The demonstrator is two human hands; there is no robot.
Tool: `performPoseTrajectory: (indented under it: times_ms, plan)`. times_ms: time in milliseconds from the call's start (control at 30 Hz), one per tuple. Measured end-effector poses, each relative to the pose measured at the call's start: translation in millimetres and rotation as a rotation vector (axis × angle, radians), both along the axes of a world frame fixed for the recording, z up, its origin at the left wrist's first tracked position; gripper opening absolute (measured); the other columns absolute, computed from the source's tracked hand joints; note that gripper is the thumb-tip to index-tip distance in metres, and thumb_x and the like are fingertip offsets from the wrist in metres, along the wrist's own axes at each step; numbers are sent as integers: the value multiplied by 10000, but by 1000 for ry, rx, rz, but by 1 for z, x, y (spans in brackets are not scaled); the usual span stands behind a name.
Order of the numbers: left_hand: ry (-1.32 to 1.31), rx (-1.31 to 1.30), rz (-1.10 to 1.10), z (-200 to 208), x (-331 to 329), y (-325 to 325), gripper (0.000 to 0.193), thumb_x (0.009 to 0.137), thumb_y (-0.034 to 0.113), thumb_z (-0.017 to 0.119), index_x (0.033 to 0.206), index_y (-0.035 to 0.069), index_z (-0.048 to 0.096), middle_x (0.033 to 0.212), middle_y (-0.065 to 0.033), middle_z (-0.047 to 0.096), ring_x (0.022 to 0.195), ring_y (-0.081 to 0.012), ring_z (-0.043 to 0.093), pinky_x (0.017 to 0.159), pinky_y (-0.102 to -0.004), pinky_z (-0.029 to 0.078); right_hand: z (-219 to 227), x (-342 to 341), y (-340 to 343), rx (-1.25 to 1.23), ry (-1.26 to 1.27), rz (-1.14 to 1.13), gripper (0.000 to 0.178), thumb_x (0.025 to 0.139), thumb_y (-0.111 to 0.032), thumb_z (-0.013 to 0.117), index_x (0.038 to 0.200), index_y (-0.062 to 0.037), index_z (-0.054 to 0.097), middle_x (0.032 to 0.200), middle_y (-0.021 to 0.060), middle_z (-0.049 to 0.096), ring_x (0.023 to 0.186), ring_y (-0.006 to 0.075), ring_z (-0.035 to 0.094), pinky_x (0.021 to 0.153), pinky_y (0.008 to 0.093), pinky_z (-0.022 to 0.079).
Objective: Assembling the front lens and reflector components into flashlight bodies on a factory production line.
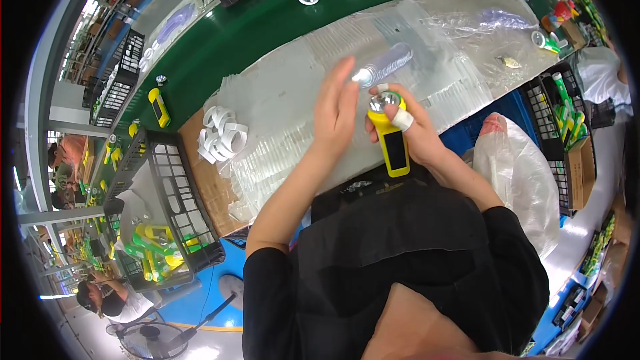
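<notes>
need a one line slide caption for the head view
Right hand holding a yellow flashlight, left hand open nearby, loose white rings lying further left.

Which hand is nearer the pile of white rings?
Left. The left hand is right of the white rings; the right hand is farther right, holding a yellow flashlight.

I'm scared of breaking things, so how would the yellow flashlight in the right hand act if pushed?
The yellow flashlight is probably stiff: its body looks straight in the right hand. Its long, flat-looking dark panel might stop it rolling far. Its shiny round front could scratch or crack if bumped.
</notes>
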State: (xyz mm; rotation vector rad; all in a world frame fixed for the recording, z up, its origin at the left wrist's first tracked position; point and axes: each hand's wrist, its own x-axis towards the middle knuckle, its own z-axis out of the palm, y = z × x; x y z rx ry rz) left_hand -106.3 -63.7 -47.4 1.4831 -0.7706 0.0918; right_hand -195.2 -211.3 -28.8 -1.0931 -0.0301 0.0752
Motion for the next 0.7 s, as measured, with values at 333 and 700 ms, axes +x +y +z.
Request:
performPoseTrajectory:
  times_ms: [333,700]
  plan:
    - [-287,522,168,-43,59,-6,557,775,223,778,1263,38,586,1116,-114,634,1057,-290,559,897,-389,444,-1,-3,-11,-25,6,-29,491,943,-362,615,1269,-29,462,856,152,602,756,213,603,692,320,481]
    - [-458,346,81,30,-13,51,410,882,114,560,1282,32,593,1202,-136,539,1116,-307,476,939,-397,400,17,17,22,-58,-68,164,518,930,-369,635,1265,-8,474,956,87,607,749,176,618,681,296,513]
